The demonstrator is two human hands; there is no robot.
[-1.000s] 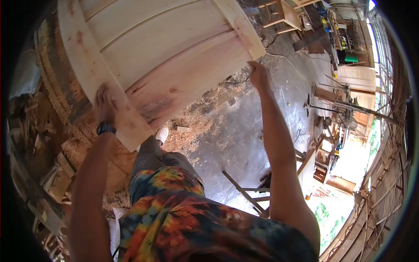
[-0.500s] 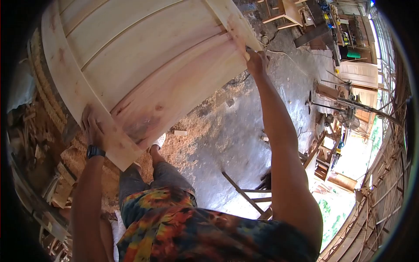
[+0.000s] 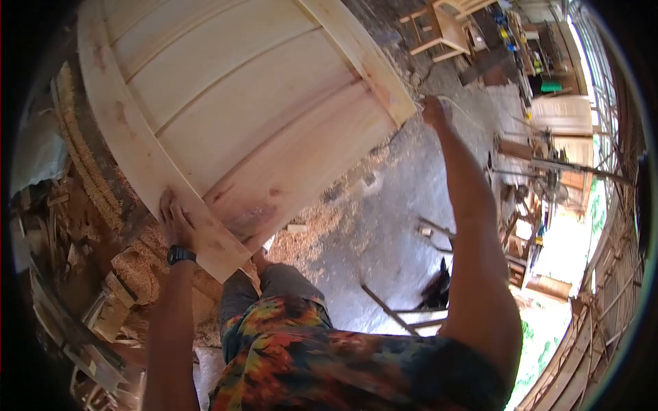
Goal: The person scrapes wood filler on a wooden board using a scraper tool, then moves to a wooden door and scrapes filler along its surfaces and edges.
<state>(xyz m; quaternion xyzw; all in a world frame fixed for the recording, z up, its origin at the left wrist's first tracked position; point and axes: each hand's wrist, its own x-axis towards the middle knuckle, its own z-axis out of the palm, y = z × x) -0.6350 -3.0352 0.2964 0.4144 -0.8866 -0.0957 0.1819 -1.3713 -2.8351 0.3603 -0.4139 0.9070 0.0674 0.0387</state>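
Observation:
A large pale wooden door panel (image 3: 267, 130) with reddish-brown stains and several grooved boards fills the upper middle of the view. On its near left edge strip, my left hand (image 3: 177, 218) rests with the fingers stretched out over the wood; a dark watch is on that wrist. My right hand (image 3: 435, 111) is beyond the panel's right corner, apart from the wood. Its fingers are curled closed, and what they hold, if anything, is too small to make out.
Wood shavings (image 3: 312, 229) and a small wood block (image 3: 297, 228) lie on the concrete floor (image 3: 370, 253). A wooden chair (image 3: 445, 34) stands at the upper right. Scrap wood is heaped at left. A dark animal-like shape (image 3: 436, 288) is beside wooden legs near my right arm.
My right hand has come off the panel's right edge and moved outward to the right. My left hand stays on the strip. The panel sits slightly lower and further right in view.

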